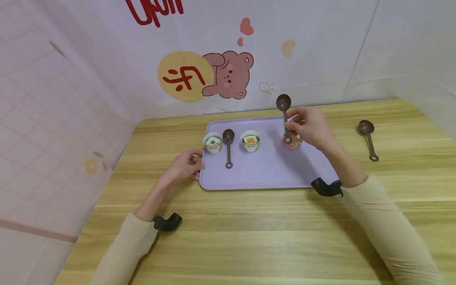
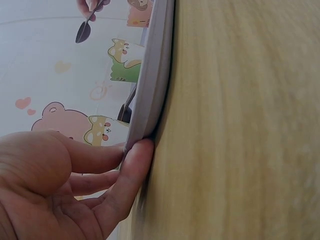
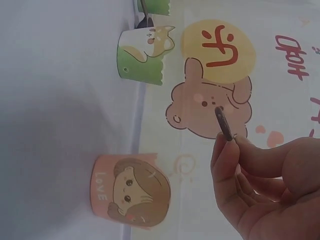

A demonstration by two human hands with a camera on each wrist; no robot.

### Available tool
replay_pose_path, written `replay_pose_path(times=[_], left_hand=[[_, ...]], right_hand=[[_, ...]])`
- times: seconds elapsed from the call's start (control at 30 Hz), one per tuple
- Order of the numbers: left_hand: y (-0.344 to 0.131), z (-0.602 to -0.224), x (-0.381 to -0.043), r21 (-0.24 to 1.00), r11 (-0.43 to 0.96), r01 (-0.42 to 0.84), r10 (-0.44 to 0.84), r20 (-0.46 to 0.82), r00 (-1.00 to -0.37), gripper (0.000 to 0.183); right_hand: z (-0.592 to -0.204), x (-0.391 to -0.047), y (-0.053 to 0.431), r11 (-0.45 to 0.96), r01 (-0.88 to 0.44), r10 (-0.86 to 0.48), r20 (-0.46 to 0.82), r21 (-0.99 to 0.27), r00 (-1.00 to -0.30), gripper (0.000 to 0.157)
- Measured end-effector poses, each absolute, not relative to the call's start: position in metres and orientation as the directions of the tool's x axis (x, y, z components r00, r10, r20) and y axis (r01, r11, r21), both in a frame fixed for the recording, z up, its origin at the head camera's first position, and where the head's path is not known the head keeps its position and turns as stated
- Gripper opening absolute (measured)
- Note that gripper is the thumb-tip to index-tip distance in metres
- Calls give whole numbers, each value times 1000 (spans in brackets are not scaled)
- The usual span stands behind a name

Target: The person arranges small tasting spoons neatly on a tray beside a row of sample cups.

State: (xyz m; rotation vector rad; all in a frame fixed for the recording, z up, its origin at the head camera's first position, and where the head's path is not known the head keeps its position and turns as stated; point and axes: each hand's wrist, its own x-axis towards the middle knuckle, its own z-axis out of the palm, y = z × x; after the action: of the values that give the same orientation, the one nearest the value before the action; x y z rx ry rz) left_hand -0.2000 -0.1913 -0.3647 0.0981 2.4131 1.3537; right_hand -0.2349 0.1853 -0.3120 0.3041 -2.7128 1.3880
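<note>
A lilac tray (image 1: 249,174) lies on the wooden table. My left hand (image 1: 185,165) pinches its left rim between thumb and fingers. Above the tray's right part, my right hand (image 1: 309,124) grips a brown measuring spoon (image 1: 284,102) by its handle, with the bowl pointing up. Just below it stands a pink paper cup (image 3: 130,192) printed with a girl's face, partly hidden by hand and spoon in the head view. A second brown measuring spoon (image 1: 228,135) lies on the tray, between a green-and-white cup (image 1: 213,149) at the left and another such cup (image 1: 251,147) in the middle.
A third brown spoon (image 1: 366,126) lies on the table (image 1: 228,237), right of the tray. Behind the table hangs a white backdrop (image 1: 313,79) with a printed bear. The left green cup holds something white with a green dot; the middle one, white with an orange square.
</note>
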Motion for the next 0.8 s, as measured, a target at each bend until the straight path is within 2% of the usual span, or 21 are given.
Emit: replay_pose_path(times=[0.37,0.63,0.8], left_hand=[[-190,-366,-200,841,528,-116,244,-281,-928,44],[-191,-366,-200,843,526,-118,245,-282,-928,44],[-191,-365,-199,843,523,-124,242,-286,-927,45]], right_hand=[[-320,-238,172,627,-171,-126,117,-760,-985,19],[-327,-243,163,556,-86,-147,4,-827,-989,23],[-333,-246,159,581,-95,-145,13,-808,-989,21]])
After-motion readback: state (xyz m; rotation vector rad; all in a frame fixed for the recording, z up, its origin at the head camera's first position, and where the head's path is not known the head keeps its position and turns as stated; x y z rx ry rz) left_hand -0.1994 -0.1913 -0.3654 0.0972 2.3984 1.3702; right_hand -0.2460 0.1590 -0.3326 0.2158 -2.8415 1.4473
